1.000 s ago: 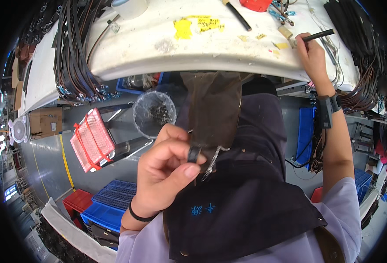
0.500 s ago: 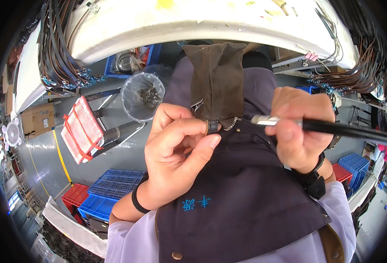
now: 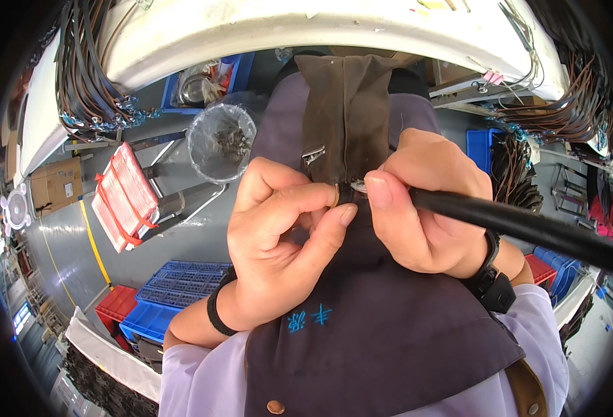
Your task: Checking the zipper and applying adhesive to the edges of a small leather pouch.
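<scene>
My left hand [image 3: 275,240] pinches the edge of a small dark strap piece [image 3: 345,195] between thumb and fingers. My right hand [image 3: 428,212] grips a long black-handled tool [image 3: 508,219]; its silvery front end sits close to the strap piece, mostly hidden behind my thumb. A dark brown cloth piece [image 3: 345,118] lies over my lap, just beyond both hands. On its left side shows a small metal fitting [image 3: 313,156]. Beneath my hands spreads a dark apron [image 3: 362,333].
A white worktable [image 3: 306,31] curves across the far side, with bundled straps [image 3: 84,76] hanging left and more straps [image 3: 564,118] right. On the left floor stand a clear-lined bin [image 3: 199,149], a red-tied pink stack [image 3: 122,198] and blue crates [image 3: 181,285].
My right hand has moved left, bringing the tool's front end against or close to the strap piece. A short metal chain seen there earlier is now covered. My left hand keeps its pinch.
</scene>
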Available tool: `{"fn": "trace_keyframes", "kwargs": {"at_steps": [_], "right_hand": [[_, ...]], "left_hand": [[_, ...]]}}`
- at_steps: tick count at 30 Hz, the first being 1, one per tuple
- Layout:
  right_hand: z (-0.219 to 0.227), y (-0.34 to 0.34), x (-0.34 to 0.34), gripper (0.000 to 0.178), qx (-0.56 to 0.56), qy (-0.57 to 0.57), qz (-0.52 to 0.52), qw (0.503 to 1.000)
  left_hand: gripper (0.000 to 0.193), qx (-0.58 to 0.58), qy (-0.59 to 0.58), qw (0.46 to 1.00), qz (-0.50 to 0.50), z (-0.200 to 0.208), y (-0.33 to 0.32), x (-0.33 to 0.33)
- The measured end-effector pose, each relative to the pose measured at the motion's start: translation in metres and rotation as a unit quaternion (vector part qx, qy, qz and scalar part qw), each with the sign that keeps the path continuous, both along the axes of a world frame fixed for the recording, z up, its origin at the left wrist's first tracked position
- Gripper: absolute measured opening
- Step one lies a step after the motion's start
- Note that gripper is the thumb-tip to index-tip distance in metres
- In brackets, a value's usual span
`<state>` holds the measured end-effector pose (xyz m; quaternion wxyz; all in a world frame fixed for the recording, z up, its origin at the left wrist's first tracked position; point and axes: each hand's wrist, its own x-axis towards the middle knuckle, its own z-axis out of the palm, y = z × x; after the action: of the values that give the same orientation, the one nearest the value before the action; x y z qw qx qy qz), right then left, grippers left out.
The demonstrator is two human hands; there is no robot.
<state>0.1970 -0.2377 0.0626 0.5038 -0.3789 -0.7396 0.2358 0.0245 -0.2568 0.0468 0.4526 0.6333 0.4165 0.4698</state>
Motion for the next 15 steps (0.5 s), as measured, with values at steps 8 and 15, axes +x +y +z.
{"fn": "trace_keyframes", "kwargs": {"at_steps": [8, 15], "right_hand": [[0.0022, 0.0032, -0.0022, 0.006, 0.017, -0.017, 0.027, 0.999], [0.0015, 0.0031, 0.0030, 0.005, -0.010, 0.011, 0.067, 0.998]], "left_hand": [[0.015, -0.007, -0.002, 1.000, -0.021, -0.0018, 0.0001, 0.0002], [0.015, -0.008, 0.003, 1.000, -0.015, -0.0045, -0.0026, -0.0005]]}}
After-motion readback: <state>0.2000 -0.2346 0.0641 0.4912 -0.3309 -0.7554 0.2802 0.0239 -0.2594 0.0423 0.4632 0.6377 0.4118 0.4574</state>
